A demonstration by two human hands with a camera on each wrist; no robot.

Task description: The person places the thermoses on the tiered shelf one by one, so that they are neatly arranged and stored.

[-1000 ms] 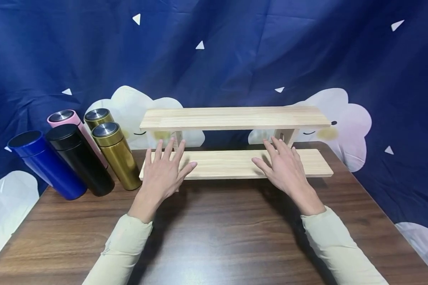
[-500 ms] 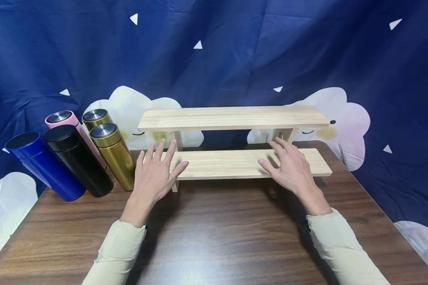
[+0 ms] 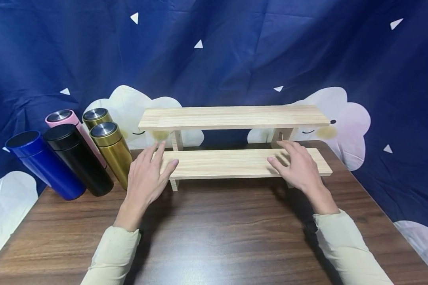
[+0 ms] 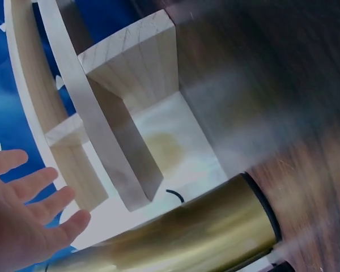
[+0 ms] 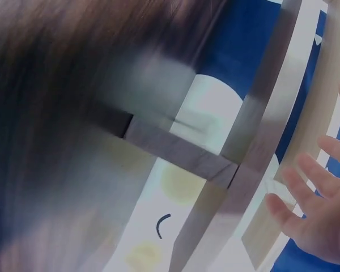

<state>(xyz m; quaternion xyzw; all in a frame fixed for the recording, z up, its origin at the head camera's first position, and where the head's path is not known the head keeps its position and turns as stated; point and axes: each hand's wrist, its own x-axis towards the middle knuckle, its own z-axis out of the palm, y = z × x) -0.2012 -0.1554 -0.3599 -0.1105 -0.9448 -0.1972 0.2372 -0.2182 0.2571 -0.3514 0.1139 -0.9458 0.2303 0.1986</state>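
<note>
A two-tier shelf of pale wood stands at the back of the table. Its upper board (image 3: 235, 117) and lower board (image 3: 221, 164) are joined by upright supports. My left hand (image 3: 144, 176), fingers spread, is over the left end of the lower board; whether it touches is unclear. The near gold thermos (image 3: 115, 158) stands close beside that hand and also shows in the left wrist view as a gold cylinder (image 4: 181, 229). Toward the shelf's right end, my right hand (image 3: 299, 166) has its fingers loosely bent and holds nothing. In the right wrist view its fingers (image 5: 311, 187) are apart.
Left of the shelf several more thermoses stand close together: black (image 3: 80, 162), blue (image 3: 48, 166), pink (image 3: 89, 138) and a second gold one (image 3: 97, 115). A brown wooden table (image 3: 214, 229) lies in front. Behind hangs a dark blue curtain (image 3: 228, 59) with white cloud prints.
My hands have moved apart: the left toward the thermoses and slightly nearer me, the right further right. Their fingers are less spread. Shelf and thermoses stay in place.
</note>
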